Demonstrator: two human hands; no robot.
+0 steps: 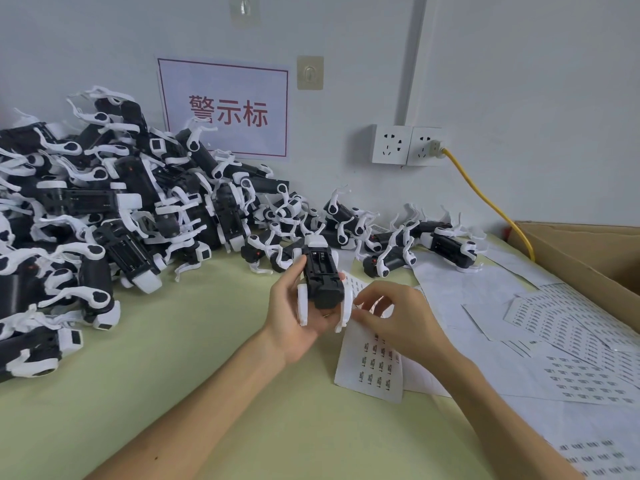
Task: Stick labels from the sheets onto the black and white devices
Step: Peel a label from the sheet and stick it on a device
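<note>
wall sign point(225, 107) reading "警示标" in red, label sheets point(372, 358) with unreadable tiny print

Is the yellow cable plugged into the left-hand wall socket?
No, the yellow cable runs to a plug in the right socket; the left socket holds nothing.

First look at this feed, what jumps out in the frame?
The big pile of black and white devices heaped at the left. At centre, the left hand grips one device while the right hand pinches at a label sheet beside it. More sheets spread to the right.
</note>
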